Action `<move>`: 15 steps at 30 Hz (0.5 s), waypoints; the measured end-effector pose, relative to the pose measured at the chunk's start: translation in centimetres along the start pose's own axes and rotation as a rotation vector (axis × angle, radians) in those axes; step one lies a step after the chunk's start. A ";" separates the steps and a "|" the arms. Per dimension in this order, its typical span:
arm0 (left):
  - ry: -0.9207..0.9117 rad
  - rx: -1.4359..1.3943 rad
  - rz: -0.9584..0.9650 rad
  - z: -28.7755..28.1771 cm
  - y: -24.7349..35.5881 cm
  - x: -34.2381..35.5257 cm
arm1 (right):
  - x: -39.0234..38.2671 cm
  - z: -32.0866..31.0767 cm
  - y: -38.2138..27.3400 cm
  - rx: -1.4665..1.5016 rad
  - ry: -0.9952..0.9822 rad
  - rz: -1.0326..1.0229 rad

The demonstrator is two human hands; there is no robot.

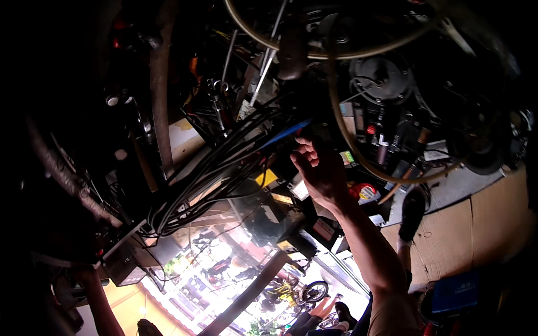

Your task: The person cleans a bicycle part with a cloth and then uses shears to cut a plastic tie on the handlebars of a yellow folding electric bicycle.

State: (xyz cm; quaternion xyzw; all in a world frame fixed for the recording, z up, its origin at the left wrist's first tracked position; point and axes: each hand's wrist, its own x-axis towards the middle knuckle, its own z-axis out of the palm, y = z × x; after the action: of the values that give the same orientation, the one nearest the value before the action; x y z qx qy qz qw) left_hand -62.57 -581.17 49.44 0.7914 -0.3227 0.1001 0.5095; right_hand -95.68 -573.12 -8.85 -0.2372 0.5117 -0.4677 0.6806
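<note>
My right hand [320, 171] reaches up over a crowded workshop bench. Its thumb and fingers are partly curled and apart, and I see nothing held in them. Just beyond its fingertips lies a blue strip [287, 133], beside a thick bundle of black cables [207, 173]. A yellow label [267, 178] shows to the left of the wrist, and a red round item [363, 192] sits to its right. At the lower left, in shadow, my left hand [84, 274] is near a dark object; its fingers are too dark to make out.
A tan hose [358, 162] loops across the upper right, near a round dark metal disc [381, 79]. A glass-topped case [218, 269] glows at the bottom. Cardboard [448, 235] covers the floor at right, with a blue box [455, 292] below. Another person's legs [314, 322] show near a bicycle wheel [315, 292].
</note>
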 end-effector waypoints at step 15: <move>0.078 -0.075 -0.022 -1.8 -1.3 -0.7 | 14.3 23.2 -8.8 -0.459 -0.093 -0.309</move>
State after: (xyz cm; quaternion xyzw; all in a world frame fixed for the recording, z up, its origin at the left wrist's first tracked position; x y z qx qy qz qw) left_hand -61.98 -578.99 48.97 0.7705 -0.2975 0.1132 0.5522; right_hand -77.25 -593.34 -0.11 -0.4815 0.5302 -0.4265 0.5524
